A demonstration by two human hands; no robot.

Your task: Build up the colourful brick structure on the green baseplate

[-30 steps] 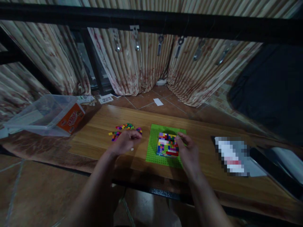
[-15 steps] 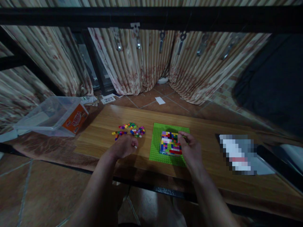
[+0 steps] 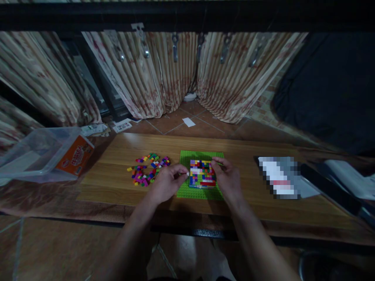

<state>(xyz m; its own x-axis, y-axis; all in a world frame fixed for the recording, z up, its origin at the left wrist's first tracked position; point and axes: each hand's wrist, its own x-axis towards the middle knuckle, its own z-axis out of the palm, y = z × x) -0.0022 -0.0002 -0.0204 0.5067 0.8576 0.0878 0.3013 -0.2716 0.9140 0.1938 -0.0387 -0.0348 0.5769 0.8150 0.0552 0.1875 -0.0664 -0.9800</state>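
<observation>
A multicoloured block of toy bricks stands on a green studded baseplate. Between thumb and fingertips my left hand pinches a small white brick, close by the block's left side. My right hand is at the block's right side, its fingers curled at the upper right edge. Whether those fingers hold a brick or just steady the block is hidden. Loose small bricks in many colours lie in a heap left of my left hand, partly covered by it.
The wooden board bears all this. A clear plastic bin with an orange label stands at the left. On the right lie a blurred-out packet and a dark strap-like object. Curtains hang behind, above a tiled floor.
My left hand has moved right with the white brick, from beside the loose bricks to the block's left side. My right hand stays at the block. The view has shifted.
</observation>
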